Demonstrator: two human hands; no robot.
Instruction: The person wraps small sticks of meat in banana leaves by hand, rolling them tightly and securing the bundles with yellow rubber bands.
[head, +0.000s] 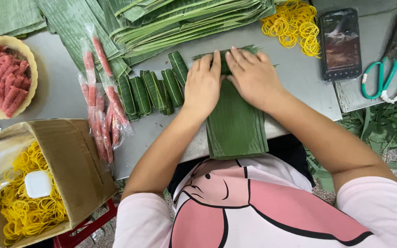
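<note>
A: Head view, looking straight down. Left hand (202,85) and right hand (252,77) side by side, both palm-down at the far end of a leaf strip (235,126). What sits under them?

B: A leaf roll (224,62), mostly hidden. Fingers of both hands lie over it, thumbs tucked toward each other. Grip: both hands pressed flat on the roll, fingers together, not curled right around it. Frayed leaf tips show just beyond the fingertips.

A: And the strip against the hands?

B: Runs from beneath the palms back toward the body, overhanging the near edge of the bench (299,78). Several layers, stacked flat.

A: Finished pieces?

B: Wrapped rolls (150,92), a row of them, just left of the left hand, touching one another, lying slantwise. Nearest one close to the left thumb.

A: Further left?

B: Bagged sausages (102,115) in clear sleeves, spilling over the bench edge. Beyond them a bowl (31,59) of pink sausages. Below, a box (79,174) with yellow bands.

A: Right side?

B: Loose bands (292,25) heaped past the right hand, then a phone (341,43), then scissors (384,76) with green handles. Stacked leaves (184,18) along the far edge.
</note>
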